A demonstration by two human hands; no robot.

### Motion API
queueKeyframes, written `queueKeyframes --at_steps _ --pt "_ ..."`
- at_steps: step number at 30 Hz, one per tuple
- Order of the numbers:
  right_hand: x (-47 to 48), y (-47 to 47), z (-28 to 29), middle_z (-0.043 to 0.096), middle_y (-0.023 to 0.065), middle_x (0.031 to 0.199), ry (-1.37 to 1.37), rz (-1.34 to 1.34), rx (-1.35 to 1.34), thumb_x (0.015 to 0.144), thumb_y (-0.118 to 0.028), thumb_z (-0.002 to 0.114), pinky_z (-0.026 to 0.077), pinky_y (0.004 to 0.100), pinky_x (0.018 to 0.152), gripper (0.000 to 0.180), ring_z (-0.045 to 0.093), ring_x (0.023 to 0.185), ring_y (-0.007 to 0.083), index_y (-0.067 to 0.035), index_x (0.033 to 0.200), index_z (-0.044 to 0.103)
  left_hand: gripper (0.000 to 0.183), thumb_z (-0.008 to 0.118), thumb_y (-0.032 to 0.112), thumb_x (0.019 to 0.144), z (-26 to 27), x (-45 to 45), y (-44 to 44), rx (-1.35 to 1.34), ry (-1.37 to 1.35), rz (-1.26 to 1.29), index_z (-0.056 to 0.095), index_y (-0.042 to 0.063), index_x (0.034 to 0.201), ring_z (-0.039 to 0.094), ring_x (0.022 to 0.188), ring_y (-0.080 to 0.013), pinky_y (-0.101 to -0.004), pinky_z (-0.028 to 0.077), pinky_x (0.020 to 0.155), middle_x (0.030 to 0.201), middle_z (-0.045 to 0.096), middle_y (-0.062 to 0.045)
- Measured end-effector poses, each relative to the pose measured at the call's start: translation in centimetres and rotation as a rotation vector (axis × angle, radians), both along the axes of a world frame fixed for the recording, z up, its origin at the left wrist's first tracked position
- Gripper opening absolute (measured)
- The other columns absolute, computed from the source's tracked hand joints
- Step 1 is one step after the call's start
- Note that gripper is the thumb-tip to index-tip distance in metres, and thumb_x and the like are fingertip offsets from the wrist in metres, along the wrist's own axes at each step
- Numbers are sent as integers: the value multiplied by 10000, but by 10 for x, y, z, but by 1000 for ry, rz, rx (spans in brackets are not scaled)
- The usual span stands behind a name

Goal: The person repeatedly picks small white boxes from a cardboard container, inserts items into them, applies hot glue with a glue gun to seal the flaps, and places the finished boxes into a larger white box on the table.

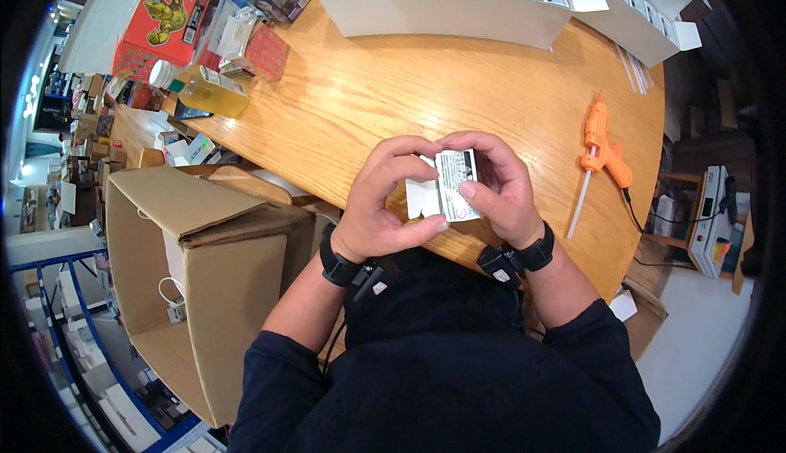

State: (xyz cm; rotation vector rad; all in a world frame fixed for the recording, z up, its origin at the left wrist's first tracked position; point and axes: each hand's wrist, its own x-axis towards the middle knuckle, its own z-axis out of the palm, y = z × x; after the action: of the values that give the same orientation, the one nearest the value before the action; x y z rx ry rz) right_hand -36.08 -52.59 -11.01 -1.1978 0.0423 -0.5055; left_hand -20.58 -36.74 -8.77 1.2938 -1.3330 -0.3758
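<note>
Between my two hands, over the near edge of the wooden table (454, 91), is a small white printed carton (455, 189) with an unfolded flap on its left. My right hand (500, 186) grips its right side, thumb across the printed face and fingers along the far edge. My left hand (390, 192) curls around the flap side, its thumb at the carton's lower left corner and its fingertips at the upper left. The carton's underside is hidden. Each wrist wears a black strap with a small device.
An orange hot glue gun (599, 134) lies at right, its cord running off the edge. Glue sticks (632, 69) and long white boxes (442, 14) sit at the back. At left are a bottle of yellow liquid (215, 91), a red box (166, 17) and an open cardboard box (233, 305).
</note>
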Motion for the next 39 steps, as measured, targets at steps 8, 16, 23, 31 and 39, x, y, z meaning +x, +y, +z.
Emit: queueKeyframes --at_steps 8,16,23,31,39 --pt "2 -2 3 465 190 1580 -89 -78 -380 850 -517 864 381 427 1212 1035 478 1458 280 11 1583 359 768 1020 357 656 12 -3 -2 -12 -137 127 632 86 1260 617 1204 -341 -441 505 1039 1266 637 -139" --pt "0 6 2 681 166 1358 -21 -124 53 1120 -292 564 505 376 1099 502 651 1267 235 28 1502 504 546 926 254 809 30 -2 -7 107 -193 -17 656 31 1227 616 1135 -280 -398 493 1000 1191 651 -136" --pt "-6 6 3 692 143 1328 67 -122 172 1125 -305 548 526 338 1033 514 667 1198 204 37 1508 514 726 858 50 847 24 -22 -27 179 237 100 476 30 1464 547 1100 -158 -331 478 990 1221 588 -96" --pt "0 -1 5 572 133 1417 83 -306 -114 1018 -281 709 383 424 1188 401 528 1356 239 -40 1310 577 654 812 107 915 47 -18 -19 467 240 45 503 50 1489 561 1018 -128 -300 470 966 1059 582 -38" --pt "-2 0 11 625 136 1327 44 -325 -413 945 -116 701 465 396 1093 341 592 1264 249 -27 1268 636 518 703 46 942 41 -32 -12 254 16 234 561 28 1439 575 1198 -244 -360 484 999 1294 566 -160"
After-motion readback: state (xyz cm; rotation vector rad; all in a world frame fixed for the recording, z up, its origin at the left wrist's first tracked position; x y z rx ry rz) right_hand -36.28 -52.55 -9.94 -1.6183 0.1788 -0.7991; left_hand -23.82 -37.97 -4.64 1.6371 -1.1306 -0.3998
